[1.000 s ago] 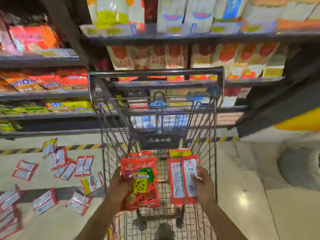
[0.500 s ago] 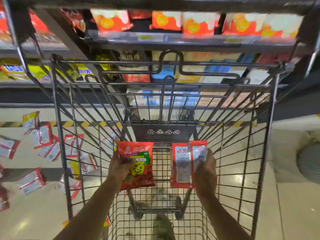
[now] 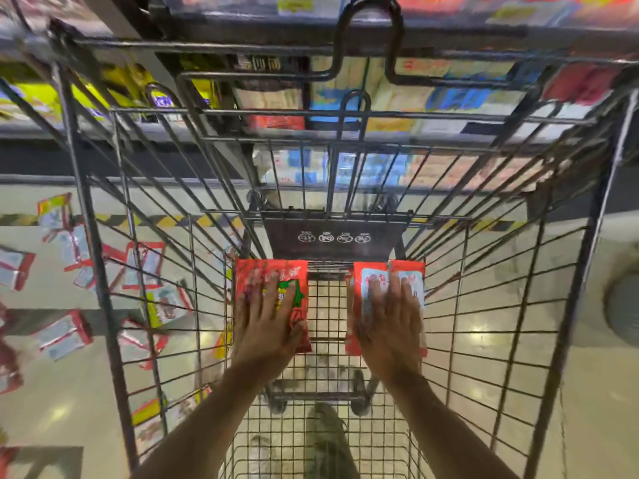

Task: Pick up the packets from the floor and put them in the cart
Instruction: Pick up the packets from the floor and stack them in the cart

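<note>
Several packets lie flat in cart, long axes pointing away.

We're in bright overhead light, glare spots shining on the floor; motion blur smears the shelves, and the cart wires bow at the edges.

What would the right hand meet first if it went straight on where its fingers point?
Probably the dark panel at the far end, beyond the packets under the right hand; depth unclear.
</note>
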A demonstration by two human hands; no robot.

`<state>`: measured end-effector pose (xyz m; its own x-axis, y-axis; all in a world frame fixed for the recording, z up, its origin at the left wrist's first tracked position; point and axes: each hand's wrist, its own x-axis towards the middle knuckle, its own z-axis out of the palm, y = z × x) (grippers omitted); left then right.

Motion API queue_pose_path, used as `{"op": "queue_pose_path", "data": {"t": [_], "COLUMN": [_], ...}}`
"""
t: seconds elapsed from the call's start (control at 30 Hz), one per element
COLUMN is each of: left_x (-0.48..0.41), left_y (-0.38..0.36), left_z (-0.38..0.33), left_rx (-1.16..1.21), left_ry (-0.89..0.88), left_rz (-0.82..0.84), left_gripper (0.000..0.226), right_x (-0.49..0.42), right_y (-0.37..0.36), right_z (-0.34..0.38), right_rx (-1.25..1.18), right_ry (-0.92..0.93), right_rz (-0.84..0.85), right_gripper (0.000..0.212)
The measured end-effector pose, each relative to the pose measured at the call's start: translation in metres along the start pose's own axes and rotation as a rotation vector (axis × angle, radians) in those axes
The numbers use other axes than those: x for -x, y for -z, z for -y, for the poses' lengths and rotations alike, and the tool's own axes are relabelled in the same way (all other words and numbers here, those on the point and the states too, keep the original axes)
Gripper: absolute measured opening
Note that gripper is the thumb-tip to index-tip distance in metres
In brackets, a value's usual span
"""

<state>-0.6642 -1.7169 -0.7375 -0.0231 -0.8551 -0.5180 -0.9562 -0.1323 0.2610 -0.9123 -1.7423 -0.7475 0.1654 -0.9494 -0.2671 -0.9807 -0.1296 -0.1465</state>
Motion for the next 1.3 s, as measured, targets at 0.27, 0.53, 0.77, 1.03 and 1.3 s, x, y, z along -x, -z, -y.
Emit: {"op": "queue_pose_path", "data": {"t": [0.27, 0.53, 0.77, 1.03, 1.3], "left_x": [0.024, 0.135, 0.283, 0.53, 0.795], "left_y": [0.037, 0.157, 0.232, 0.229, 0.168], "left_z": [-0.015, -0.024, 0.014, 0.133, 0.263], "left_rx": [-0.055, -0.115, -0.086, -0.044, 0.05], "left_ry": [0.006, -0.019, 0.035, 0.316, 0.699], "left_rz": [-0.065, -0.22, -0.471, -0.664, -0.763], "left_gripper": [0.084, 0.085, 0.081, 0.082, 0.082], "right_x": [0.011, 0.057, 0.148, 0.311, 0.493], "right_y": [0.042, 0.199, 0.299, 0.323, 0.298], "right_z": [0.002, 0.063, 0.166, 0.352, 0.542], "right_rx": [-0.042, 0.01, 0.017, 0.028, 0.01], "right_ry": [-0.009, 0.045, 0.214, 0.493, 0.803], "right_rz": [0.064, -0.006, -0.108, -0.226, -0.235], "right_gripper": [0.079, 0.084, 0.089, 0.09, 0.084]}}
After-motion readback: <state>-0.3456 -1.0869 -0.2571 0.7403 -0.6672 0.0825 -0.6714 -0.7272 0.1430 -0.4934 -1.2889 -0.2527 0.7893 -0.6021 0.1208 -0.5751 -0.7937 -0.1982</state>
